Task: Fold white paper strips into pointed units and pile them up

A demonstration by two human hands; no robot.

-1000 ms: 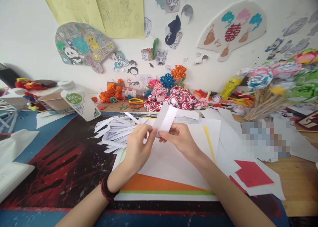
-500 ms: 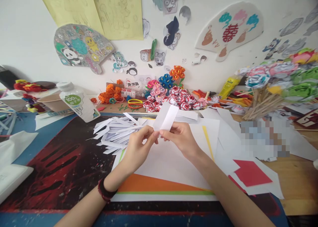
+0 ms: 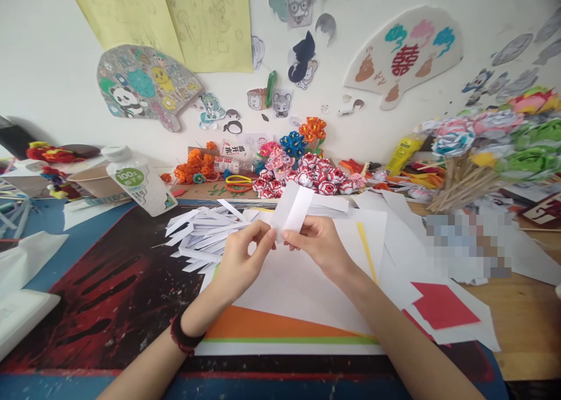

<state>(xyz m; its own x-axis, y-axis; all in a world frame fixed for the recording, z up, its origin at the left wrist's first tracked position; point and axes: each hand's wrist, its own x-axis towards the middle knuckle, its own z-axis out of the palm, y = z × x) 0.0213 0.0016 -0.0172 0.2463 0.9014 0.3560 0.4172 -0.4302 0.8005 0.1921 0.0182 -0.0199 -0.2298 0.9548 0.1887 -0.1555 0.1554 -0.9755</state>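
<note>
Between my two hands, a folded strip of white paper [image 3: 294, 208] stands tilted above the desk, a lengthwise crease showing on it. The thumb and fingers of my left hand [image 3: 249, 251] pinch its lower left edge. My right hand [image 3: 322, 245] grips the lower right edge, thumb in front and fingers curled behind. Below them lie large white sheets [image 3: 302, 289] over orange paper [image 3: 263, 323]. A loose heap of narrow folded white paper strips [image 3: 201, 233] is just left of my left hand.
Behind the hands are red-and-white paper flowers [image 3: 313, 175]. A white bottle [image 3: 138, 181] leans at the left. On the right lie a red paper piece [image 3: 447, 305], loose white sheets and a bundle of sticks [image 3: 460, 184]. A yellow bottle [image 3: 404, 153] stands near the wall.
My left fingertips have shifted slightly left along the strip's lower edge, opening a small gap between the thumbs. The strip and my right hand stay nearly in place.
</note>
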